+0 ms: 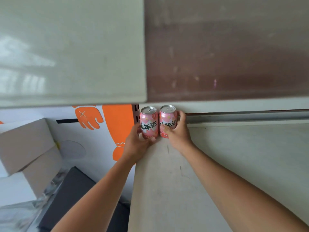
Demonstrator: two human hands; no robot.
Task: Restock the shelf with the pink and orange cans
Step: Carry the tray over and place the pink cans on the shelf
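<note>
Pink with silver metal tops, the two cans stand upright side by side at the back left corner of the shelf. From here I cannot tell whether they touch. My view of the left can is partly blocked: the left hand wraps it from its outer side, thumb across the foot of the label and the fingers out of sight behind. The right hand grips the right can with its thumb pressed on the front, covering the first character of the print, and its fingers curled round the far side.

Both cans are short cylinders with ring-pull lids and glossy printed skins. The shelf is a flat, pale grey board, matt and scuffed with a few dark marks. A grey rail runs along its back edge.

The left can reads 美年达 in heavy dark characters on a jagged white band. The small print lower down is too fine for me to read.

Above, a pale glossy panel and a brown smeared panel fill the upper half, both cut off by the frame. To the left, below the shelf, are stacked cardboard boxes. Behind them is a white panel with orange shapes. Lower down I see a dark flat slab and crinkled clear plastic, all blurred.
</note>
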